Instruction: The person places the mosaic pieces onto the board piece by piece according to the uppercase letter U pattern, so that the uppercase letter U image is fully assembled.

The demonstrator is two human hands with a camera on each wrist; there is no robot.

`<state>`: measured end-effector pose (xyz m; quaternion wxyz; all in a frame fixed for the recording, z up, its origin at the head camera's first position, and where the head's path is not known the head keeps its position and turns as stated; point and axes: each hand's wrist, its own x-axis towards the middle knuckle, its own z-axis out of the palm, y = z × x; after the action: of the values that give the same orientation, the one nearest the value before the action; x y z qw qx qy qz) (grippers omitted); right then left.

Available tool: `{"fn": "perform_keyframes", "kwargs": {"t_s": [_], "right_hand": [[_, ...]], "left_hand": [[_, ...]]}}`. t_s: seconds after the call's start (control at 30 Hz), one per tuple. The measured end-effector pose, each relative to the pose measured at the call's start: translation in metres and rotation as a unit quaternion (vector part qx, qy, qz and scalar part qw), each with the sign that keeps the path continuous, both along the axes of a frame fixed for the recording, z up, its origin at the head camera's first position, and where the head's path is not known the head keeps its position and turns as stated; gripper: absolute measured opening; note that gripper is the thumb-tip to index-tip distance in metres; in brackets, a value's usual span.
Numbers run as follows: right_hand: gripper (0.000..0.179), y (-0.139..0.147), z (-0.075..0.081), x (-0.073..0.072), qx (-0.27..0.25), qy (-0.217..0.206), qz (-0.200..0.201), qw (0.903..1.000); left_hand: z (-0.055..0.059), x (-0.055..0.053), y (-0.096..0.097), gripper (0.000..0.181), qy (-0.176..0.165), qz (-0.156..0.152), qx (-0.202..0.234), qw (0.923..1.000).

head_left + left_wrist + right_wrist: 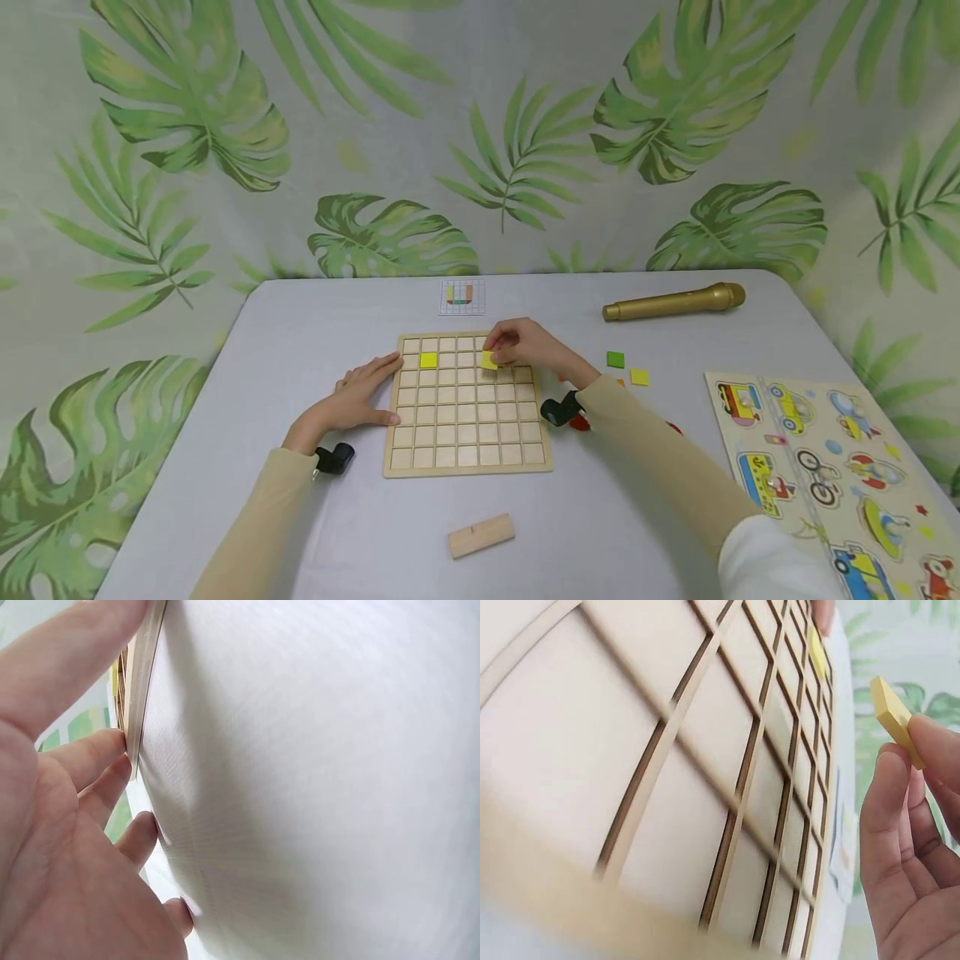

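Note:
A wooden grid board (456, 412) with square cells lies on the white table. In its upper left part sits one yellow square tile (428, 360). My right hand (528, 346) pinches another yellow tile (489, 360) between thumb and finger over the board's upper right cells. The right wrist view shows that pinched tile (892, 716) tilted and held apart from the grid. My left hand (352, 398) rests at the board's left edge, its fingers spread. In the left wrist view, fingers (101, 757) of that hand touch the board's side.
Behind the board lies a small pattern card (462, 297). To the right are a green tile (616, 359), a yellow tile (639, 377), red pieces partly hidden by the arm, and a gold microphone (675, 302). A picture puzzle board (832, 450) is far right. A wooden block (482, 536) lies in front.

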<state>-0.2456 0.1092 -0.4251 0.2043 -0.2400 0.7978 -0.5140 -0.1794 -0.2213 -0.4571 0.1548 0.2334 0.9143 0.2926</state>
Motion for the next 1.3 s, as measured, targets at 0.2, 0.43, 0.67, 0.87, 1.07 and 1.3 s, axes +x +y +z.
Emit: {"fn": "perform_keyframes", "kwargs": {"t_s": [0.2,0.43,0.67,0.87,1.07,1.3], "right_hand": [[0.011,-0.042,-0.006,-0.001,0.012,0.003,0.015,0.9998],[0.007,-0.082,-0.014,0.003,0.056,0.046,0.024,0.9971],[0.007,-0.102,-0.015,0.008,0.115,0.126,0.024,0.9850],[0.011,-0.108,-0.016,0.011,0.175,0.192,0.047,0.9645],[0.009,-0.103,-0.012,0.014,0.162,0.189,0.049,0.9673],[0.005,-0.071,-0.008,0.008,0.081,0.107,0.021,0.9908]], "left_hand": [[0.002,0.000,0.000,0.095,0.001,0.001,-0.001,1.0000],[0.002,0.000,0.000,0.095,-0.004,0.001,0.001,1.0000],[0.001,-0.001,-0.001,0.094,0.003,0.004,0.001,1.0000],[0.001,-0.001,-0.001,0.095,0.000,0.004,0.004,1.0000],[0.001,0.000,-0.001,0.094,0.003,0.002,0.003,1.0000],[0.000,-0.001,0.000,0.096,0.006,0.001,0.001,1.0000]]}}
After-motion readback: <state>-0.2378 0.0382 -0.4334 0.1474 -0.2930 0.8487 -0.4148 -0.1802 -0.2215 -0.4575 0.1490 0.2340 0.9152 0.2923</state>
